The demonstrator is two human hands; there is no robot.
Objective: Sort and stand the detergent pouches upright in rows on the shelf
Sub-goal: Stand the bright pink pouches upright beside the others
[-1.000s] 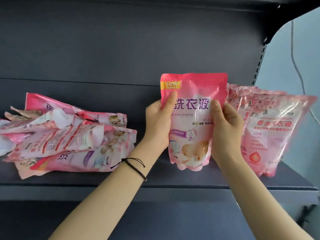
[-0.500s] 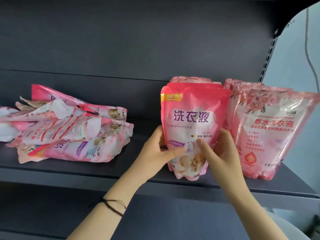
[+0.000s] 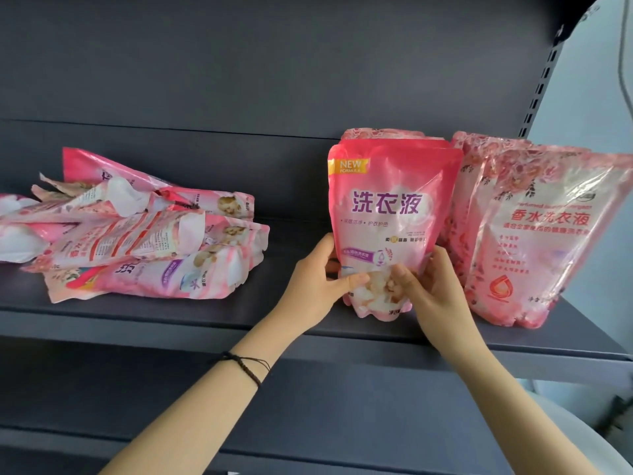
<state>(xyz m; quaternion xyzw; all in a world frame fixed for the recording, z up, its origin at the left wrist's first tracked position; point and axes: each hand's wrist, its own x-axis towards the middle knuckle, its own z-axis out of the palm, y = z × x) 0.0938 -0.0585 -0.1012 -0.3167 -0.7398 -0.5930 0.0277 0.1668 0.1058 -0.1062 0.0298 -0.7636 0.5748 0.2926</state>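
The left grip (image 3: 315, 286) and the right grip (image 3: 431, 293) are both clamped on the lower part of a pink detergent pouch (image 3: 390, 207). Their thumbs lie across its front near the bottom and their fingers curl behind its edges. Under both grips runs the dark grey shelf (image 3: 171, 313), and its dark back panel (image 3: 274, 63) rises beyond them. Well to the left of the left grip lies a loose heap of pouches (image 3: 137, 241), flat and crossing one another, some showing their printed backs. Just right of the right grip stand the rose-print pouches (image 3: 548, 234), upright and slightly leaning, one behind another. The held pouch stands upright between the two grips with its base at the shelf surface near the front edge. A yellow "NEW FORMULA" badge sits at its top left corner. More pouch tops (image 3: 380, 133) show directly behind it. A black cord bracelet (image 3: 246, 366) circles the wrist below the left grip.
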